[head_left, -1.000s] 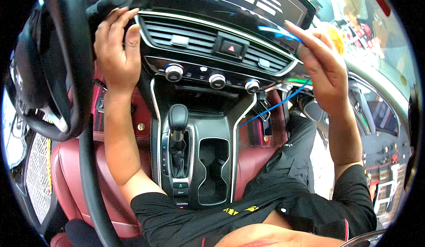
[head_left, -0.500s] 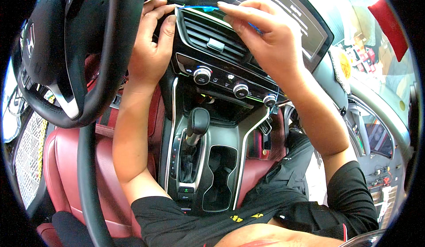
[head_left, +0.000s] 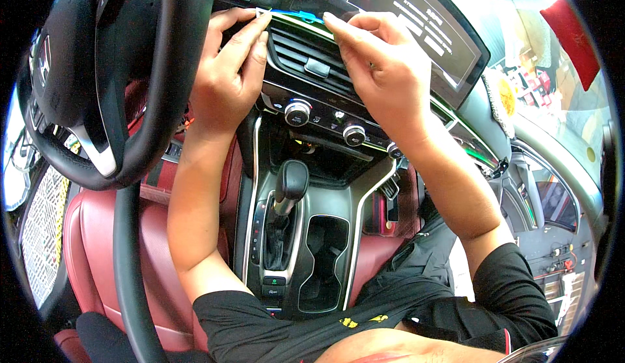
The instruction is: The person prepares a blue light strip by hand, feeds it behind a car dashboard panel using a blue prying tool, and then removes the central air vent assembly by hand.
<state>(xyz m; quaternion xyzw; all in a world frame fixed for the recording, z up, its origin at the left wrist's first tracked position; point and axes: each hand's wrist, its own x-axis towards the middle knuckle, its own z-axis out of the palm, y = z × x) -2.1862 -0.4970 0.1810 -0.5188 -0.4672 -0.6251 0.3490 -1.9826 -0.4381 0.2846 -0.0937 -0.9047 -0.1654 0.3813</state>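
Observation:
A thin, bright blue strip (head_left: 305, 16) runs along the upper edge of the dashboard air vent (head_left: 312, 54), just under the screen. Its exact kind I cannot make out. At its left end, my left hand (head_left: 228, 83) is closed, thumb and index finger pressed together at the vent's upper left corner. My right hand (head_left: 389, 73) pinches the strip's other end, its palm in front of the vent's right part. A greenish line shows below the strip along the trim.
The steering wheel (head_left: 179, 70) stands close to my left forearm. Above my right hand is a lit screen (head_left: 416, 31). Below lie the climate knobs (head_left: 297, 112), the gear lever (head_left: 291, 179) and cup holders (head_left: 322, 252). Red seats (head_left: 124, 259) flank the console.
My right hand has moved left and slightly down, with its forearm. My left fingertips have shifted right and closed together at the vent's corner. Additional light boxes now show on the screen.

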